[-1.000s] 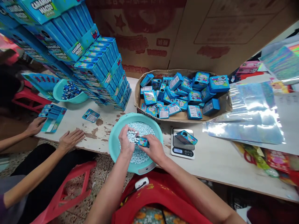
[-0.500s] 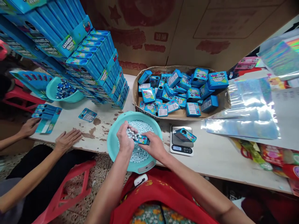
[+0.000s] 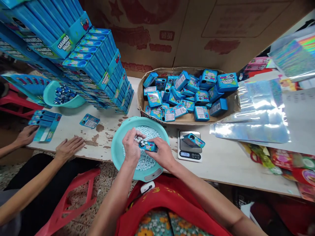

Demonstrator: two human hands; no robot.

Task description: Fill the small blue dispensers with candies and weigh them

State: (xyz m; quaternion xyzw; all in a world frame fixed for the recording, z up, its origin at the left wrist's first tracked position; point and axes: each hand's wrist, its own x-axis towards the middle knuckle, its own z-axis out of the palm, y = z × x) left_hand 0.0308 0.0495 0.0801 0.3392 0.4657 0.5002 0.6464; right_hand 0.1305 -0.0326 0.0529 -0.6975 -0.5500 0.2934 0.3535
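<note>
Cupped over the turquoise basin (image 3: 115, 144), my left hand (image 3: 131, 146) holds a small heap of pale blue candies (image 3: 138, 139). My right hand (image 3: 162, 152) grips a small blue candy box (image 3: 149, 146) by its right end, and the box's left end meets the candies in my left palm. Loose pale candies (image 3: 146, 163) fill the basin below both hands. Just right of the basin, a digital scale (image 3: 189, 154) bears another blue box (image 3: 196, 140) lying tilted, with a dark round hole in its end.
Behind the basin stands a cardboard tray (image 3: 187, 124) of jumbled blue boxes. Stacked display cartons (image 3: 98, 70) rise at the left. A co-worker's hands (image 3: 70, 147) rest on the table near a flattened box (image 3: 89, 121) and a bowl of wrapped sweets (image 3: 80, 102). Shiny holographic sheets (image 3: 256, 127) lie right.
The heap in my left palm looks smaller, and the box in my right hand has shifted slightly left against it. The whole view has moved a little.
</note>
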